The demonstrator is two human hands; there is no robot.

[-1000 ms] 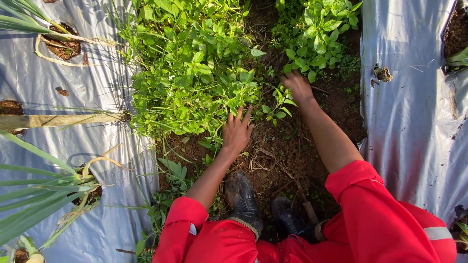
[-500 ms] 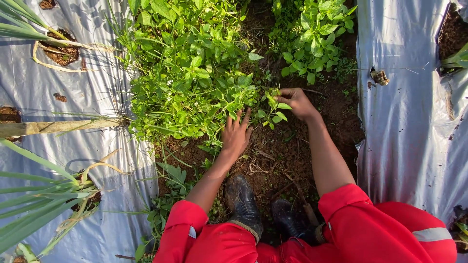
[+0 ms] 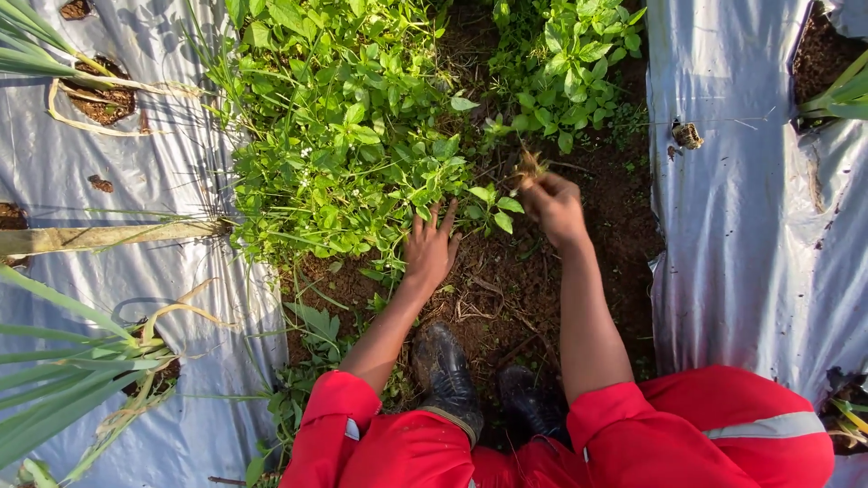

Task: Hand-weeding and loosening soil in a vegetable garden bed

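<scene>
Right hand closed on a small uprooted weed, pale roots sticking up past the knuckles, leaves hanging to the left. Left hand spread open, fingers pushed into the near edge of the thick weed clump. Bare soil between silver plastic mulch left and right. Likely risks: stems snapping above the root under a hurried pull, soil flung from the roots, the mulch edge snagged on the right, boots slipping on loose earth.
</scene>
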